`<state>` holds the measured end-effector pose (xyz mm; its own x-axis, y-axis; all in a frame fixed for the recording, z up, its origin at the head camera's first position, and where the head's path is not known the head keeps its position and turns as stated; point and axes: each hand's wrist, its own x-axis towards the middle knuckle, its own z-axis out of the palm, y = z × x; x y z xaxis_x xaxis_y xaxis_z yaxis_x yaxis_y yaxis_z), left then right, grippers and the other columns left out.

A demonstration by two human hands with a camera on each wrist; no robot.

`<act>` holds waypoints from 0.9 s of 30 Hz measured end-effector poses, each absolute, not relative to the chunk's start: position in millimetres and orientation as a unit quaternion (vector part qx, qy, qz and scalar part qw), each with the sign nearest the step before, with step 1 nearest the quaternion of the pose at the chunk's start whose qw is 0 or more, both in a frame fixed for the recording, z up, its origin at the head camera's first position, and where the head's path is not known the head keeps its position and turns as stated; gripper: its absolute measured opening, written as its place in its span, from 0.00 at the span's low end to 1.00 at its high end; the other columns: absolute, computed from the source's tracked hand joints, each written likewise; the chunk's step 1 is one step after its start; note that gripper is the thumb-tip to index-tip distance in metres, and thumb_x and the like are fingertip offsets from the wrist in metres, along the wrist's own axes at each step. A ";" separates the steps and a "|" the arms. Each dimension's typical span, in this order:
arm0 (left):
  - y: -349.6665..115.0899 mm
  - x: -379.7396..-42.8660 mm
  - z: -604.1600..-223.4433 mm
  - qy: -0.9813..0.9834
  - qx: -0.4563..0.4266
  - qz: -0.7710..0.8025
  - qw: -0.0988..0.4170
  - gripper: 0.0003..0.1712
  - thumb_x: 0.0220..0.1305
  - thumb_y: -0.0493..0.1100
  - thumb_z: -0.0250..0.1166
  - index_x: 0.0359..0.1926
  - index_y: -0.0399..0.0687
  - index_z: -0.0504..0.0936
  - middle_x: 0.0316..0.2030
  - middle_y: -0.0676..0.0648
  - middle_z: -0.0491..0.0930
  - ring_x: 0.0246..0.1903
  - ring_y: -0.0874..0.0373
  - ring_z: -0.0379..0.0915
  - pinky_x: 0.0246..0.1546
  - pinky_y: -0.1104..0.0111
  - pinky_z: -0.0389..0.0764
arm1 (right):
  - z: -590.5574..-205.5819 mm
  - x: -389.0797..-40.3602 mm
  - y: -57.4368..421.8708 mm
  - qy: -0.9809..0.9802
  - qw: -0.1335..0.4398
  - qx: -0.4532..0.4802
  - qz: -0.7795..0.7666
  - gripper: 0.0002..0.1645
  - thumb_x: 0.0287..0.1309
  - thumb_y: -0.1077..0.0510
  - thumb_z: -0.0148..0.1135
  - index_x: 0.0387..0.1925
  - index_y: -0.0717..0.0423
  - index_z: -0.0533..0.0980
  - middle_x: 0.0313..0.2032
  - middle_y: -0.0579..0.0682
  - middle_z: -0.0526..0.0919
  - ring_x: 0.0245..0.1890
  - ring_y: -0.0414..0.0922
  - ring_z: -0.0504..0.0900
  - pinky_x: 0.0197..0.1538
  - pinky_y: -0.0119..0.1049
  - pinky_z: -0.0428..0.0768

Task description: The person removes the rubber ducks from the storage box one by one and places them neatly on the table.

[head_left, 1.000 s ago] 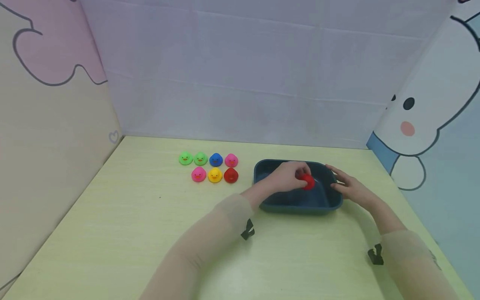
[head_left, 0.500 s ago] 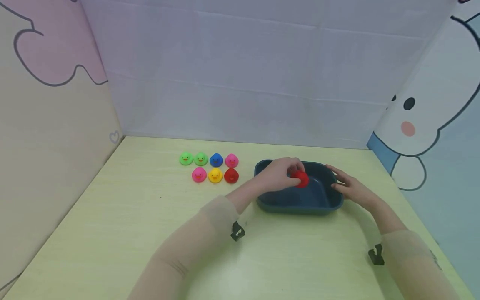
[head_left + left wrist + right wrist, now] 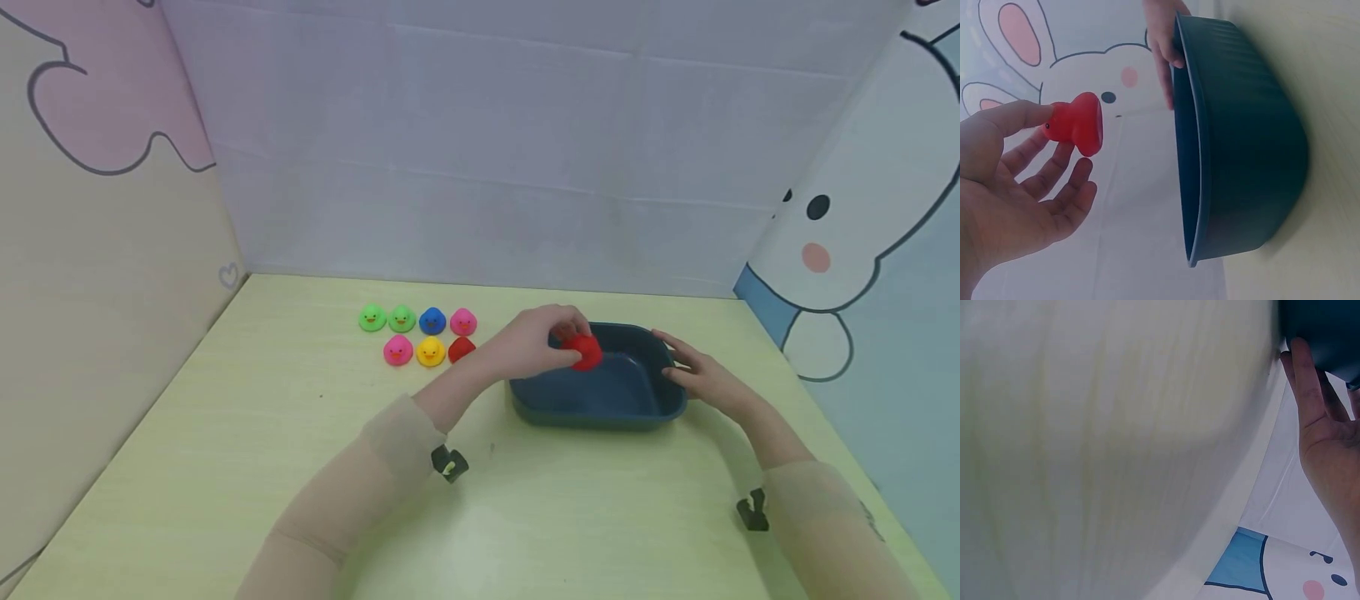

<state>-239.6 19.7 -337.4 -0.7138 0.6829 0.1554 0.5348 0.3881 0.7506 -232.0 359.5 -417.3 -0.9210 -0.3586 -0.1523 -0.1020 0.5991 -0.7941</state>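
Note:
A small red rubber duck (image 3: 1088, 125) is pinched at its head by my left hand (image 3: 528, 342), base down, with the lower fingers loosely bent below it. In the head view this duck overlaps the back left part of a dark blue-green basin (image 3: 585, 421); in the left wrist view it hangs above rim height. My right hand (image 3: 708, 383) holds the basin's right end, with thumb and forefinger over the rim. The right wrist view shows its other fingers (image 3: 1307, 381) along the outer wall.
Left of the basin, several rubber ducks stand in two rows: green ones (image 3: 372, 318), a blue one (image 3: 432, 321), pink ones (image 3: 463, 322), a yellow one (image 3: 431, 352) and another red one (image 3: 461, 347), partly covered by my left wrist. Printed walls (image 3: 487, 150) enclose the table (image 3: 247, 433).
My left hand has moved left and slightly up with the red rubber duck, from over the basin's middle toward its left end. My right hand and the basin have stayed in place.

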 end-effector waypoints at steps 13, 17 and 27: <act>-16.2 -234.2 -321.0 0.830 0.356 0.425 0.069 0.19 0.57 0.41 0.67 0.50 0.52 0.75 0.44 0.55 0.76 0.45 0.62 0.72 0.41 0.71 0.78 | -418.3 -231.8 359.6 0.879 0.146 -0.133 -0.434 0.38 0.70 0.56 0.46 0.74 0.45 0.41 0.72 0.65 0.38 0.66 0.72 0.49 0.51 0.61 0.74; -31.1 -231.9 -315.7 0.833 0.346 0.429 0.055 0.17 0.58 0.43 0.65 0.49 0.54 0.75 0.44 0.56 0.76 0.45 0.62 0.72 0.46 0.65 0.77 | -415.7 -231.2 358.5 0.878 0.145 -0.137 -0.436 0.39 0.70 0.56 0.47 0.74 0.46 0.40 0.72 0.65 0.38 0.66 0.73 0.48 0.50 0.62 0.73; -68.3 -232.8 -312.2 0.836 0.317 0.446 0.034 0.14 0.59 0.43 0.65 0.47 0.55 0.77 0.42 0.55 0.77 0.45 0.60 0.72 0.45 0.64 0.76 | -421.7 -232.2 360.8 0.880 0.141 -0.139 -0.432 0.38 0.71 0.55 0.46 0.74 0.45 0.41 0.73 0.64 0.39 0.67 0.72 0.45 0.51 0.65 0.72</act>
